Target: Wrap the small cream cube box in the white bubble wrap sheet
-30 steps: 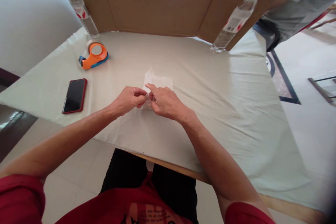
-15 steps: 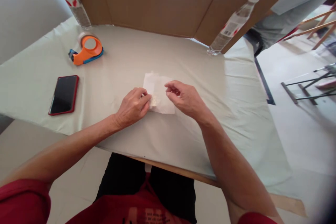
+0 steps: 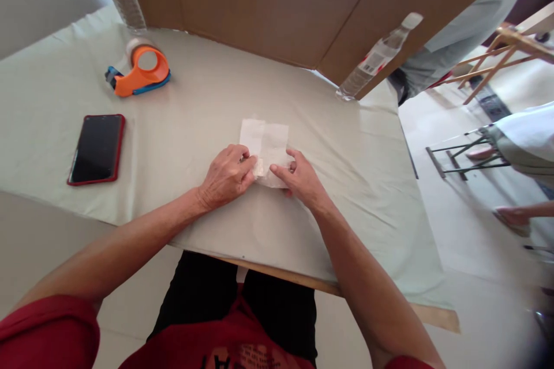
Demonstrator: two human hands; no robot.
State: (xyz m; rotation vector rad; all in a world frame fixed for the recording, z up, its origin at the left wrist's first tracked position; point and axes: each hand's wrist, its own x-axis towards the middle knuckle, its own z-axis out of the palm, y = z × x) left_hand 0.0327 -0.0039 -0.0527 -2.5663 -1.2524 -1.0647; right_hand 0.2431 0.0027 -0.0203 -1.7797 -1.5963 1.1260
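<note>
A thin white sheet of paper [image 3: 276,137] with fold lines lies on the cloth in front of me. On its lower left part is a small cream-coloured piece [image 3: 259,168], whose kind I cannot make out. My left hand [image 3: 229,177] pinches at this piece from the left, thumb and fingertips close together. From the right, my right hand [image 3: 303,179] holds the sheet's lower right edge, its thumb lying over the paper and a fingertip showing below it. Some fingers of both hands are hidden.
An orange tape dispenser [image 3: 145,72] and a red-cased phone [image 3: 97,149] lie to the left on the cloth-covered table [image 3: 208,92]. Two water bottles [image 3: 123,0] [image 3: 376,60] stand by a cardboard panel [image 3: 259,6]. People and a folding stool [image 3: 465,153] are at right.
My right hand has come down from above the paper onto its right edge. My left hand stays at the small cream piece. The view has shifted slightly.
</note>
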